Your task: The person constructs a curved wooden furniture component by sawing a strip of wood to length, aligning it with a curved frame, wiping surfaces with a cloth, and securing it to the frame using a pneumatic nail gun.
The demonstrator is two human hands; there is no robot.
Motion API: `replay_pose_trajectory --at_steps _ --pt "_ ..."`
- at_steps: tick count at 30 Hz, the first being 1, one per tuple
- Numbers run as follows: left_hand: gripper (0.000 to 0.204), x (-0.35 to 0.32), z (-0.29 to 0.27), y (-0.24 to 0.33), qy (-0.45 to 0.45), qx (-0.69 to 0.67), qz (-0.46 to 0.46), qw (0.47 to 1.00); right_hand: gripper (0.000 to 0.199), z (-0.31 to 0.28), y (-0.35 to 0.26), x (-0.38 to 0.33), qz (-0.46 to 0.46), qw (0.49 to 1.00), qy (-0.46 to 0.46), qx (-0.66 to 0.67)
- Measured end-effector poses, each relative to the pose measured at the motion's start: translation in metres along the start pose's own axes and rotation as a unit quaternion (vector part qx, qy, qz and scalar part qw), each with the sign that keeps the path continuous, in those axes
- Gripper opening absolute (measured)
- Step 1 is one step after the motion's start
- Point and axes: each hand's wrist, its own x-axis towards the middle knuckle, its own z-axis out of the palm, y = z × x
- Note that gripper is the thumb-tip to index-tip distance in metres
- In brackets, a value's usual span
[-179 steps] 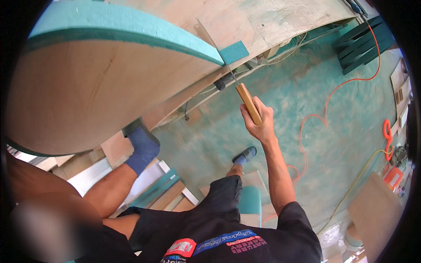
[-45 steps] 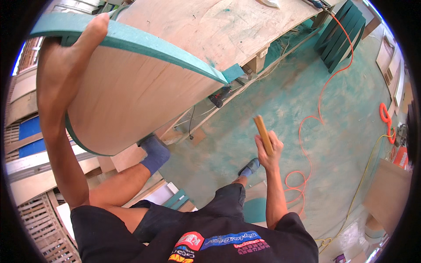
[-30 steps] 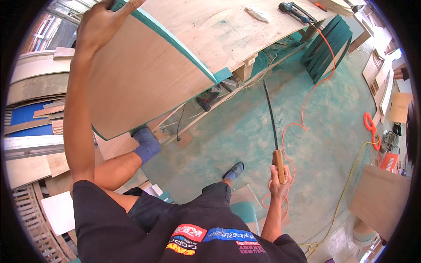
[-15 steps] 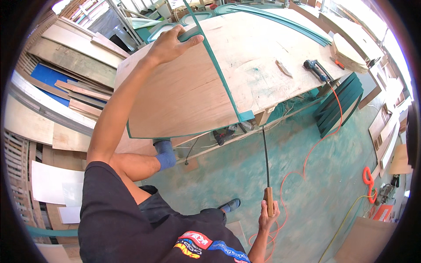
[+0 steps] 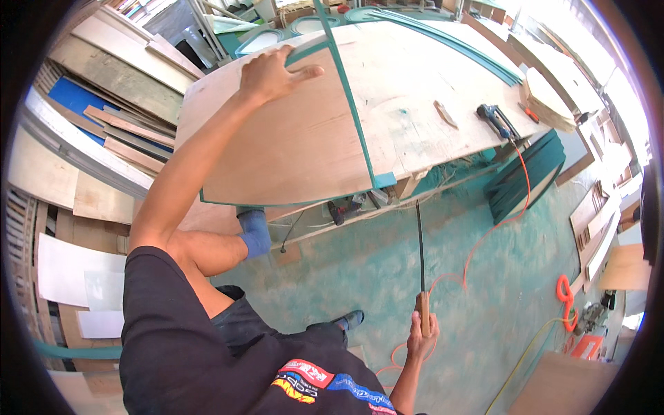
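Note:
A pale plywood panel [image 5: 290, 145] with teal edging lies on the wooden worktable at the left. My left hand [image 5: 271, 77] rests at its far edge, fingers against the teal border and thumb stretched out apart from them. A long teal strip [image 5: 354, 114] crosses the panel's right side and ends in a short teal crosspiece [image 5: 384, 180] at the near edge. In my right hand [image 5: 420, 337], low over the floor, is a handsaw [image 5: 421, 259] with a wooden handle. Its dark blade shows edge-on and points toward the table. My bent leg is up against the table's left end.
On the table lie a corded power tool [image 5: 496, 122], a small wood piece [image 5: 445, 114] and teal strips [image 5: 449, 43]. An orange hose [image 5: 473, 242] trails over the floor. Stacked teal-edged panels [image 5: 522, 176] lean at the right. Boards [image 5: 121, 69] are piled on the left.
My left thumb has come away from the teal strip, and the fingers have loosened at the panel edge. The handsaw stays in my right hand, slightly higher. The whole view has shifted a little.

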Motion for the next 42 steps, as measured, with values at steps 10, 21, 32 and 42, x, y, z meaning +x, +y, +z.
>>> replay_pose_trajectory --at_steps 10,21,32,42 --pt "0.091 -0.012 -0.023 0.015 0.002 -0.045 0.033 0.998 0.023 -0.005 -0.039 -0.011 0.068 0.991 0.023 0.114" --pt "0.073 -0.025 -0.031 -0.001 0.057 -0.065 0.048 0.995 0.019 -0.037 -0.035 -0.022 0.066 0.986 0.069 0.134" --pt "0.056 -0.062 -0.006 -0.008 0.18 -0.049 0.122 0.975 0.021 -0.042 -0.034 -0.025 0.02 0.996 0.043 0.079" --pt "0.054 -0.063 0.004 -0.049 0.189 -0.101 0.12 0.969 0.024 -0.048 -0.023 -0.04 0.031 0.998 0.042 0.045"
